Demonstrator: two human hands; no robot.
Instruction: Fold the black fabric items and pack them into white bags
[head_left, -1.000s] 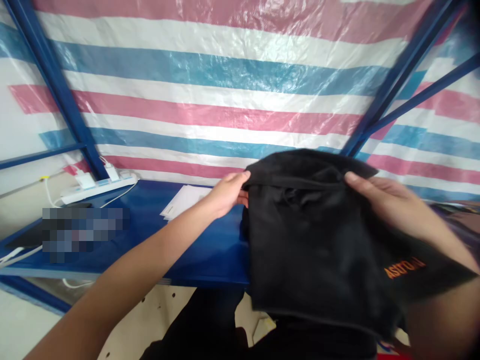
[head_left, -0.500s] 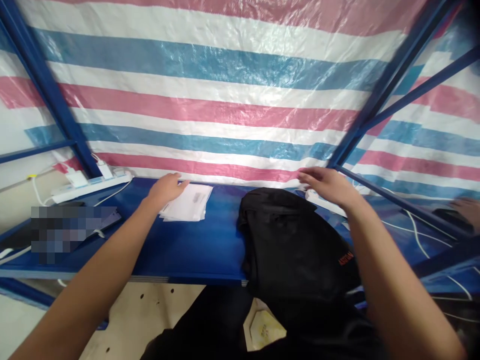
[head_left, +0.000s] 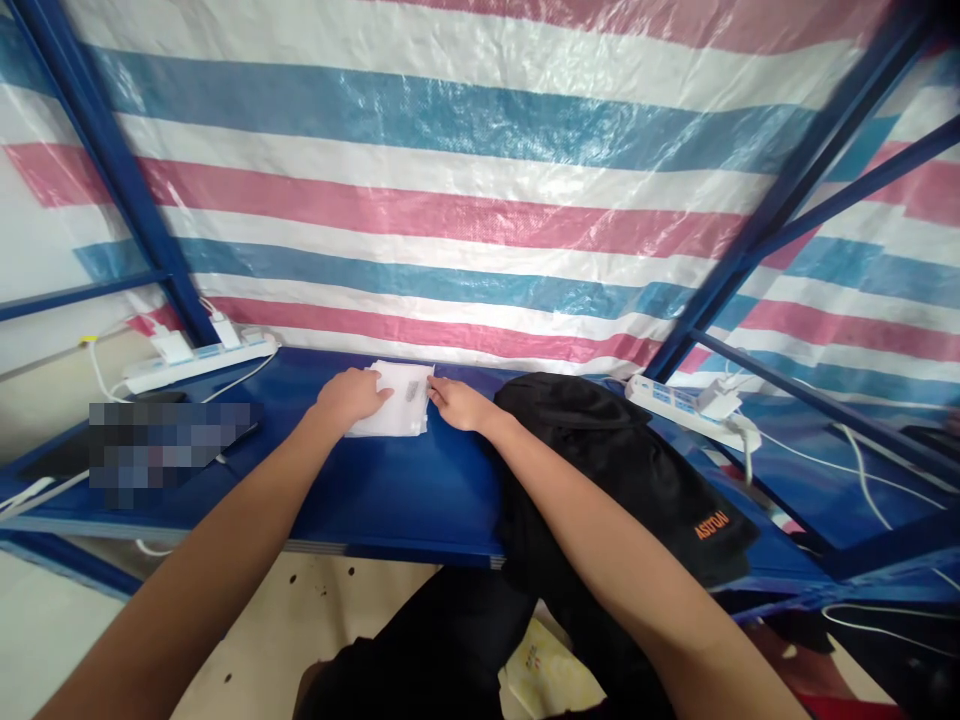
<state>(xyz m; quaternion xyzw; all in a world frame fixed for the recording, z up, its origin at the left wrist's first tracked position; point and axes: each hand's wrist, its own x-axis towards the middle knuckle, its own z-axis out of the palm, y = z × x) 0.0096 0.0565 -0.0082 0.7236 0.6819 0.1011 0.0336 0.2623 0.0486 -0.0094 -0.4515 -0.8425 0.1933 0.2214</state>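
Observation:
A small stack of white papers [head_left: 395, 400] lies on the blue metal shelf [head_left: 405, 490], with a grey printed patch near its right side. At its left edge, my left hand [head_left: 351, 397] is closed on the stack, the thumb lying over the top sheet. My right hand [head_left: 459, 403] has its fingers bent together against the right edge of the same papers. The fingertips under the edges are partly hidden. Beneath my right forearm lies a black garment [head_left: 570, 440] with orange lettering, draped over the shelf's front edge.
A white power strip [head_left: 202, 362] with plugs stands at the back left, beside a dark, partly blurred object [head_left: 56, 455]. Another power strip [head_left: 694, 410] lies on the right with cables. Blue frame posts [head_left: 780, 190] and a striped plastic sheet [head_left: 450, 180] enclose the shelf.
My right hand has moved left from near the right power strip to the papers' right edge. My left hand has closed on their left edge. The camera view has shifted slightly.

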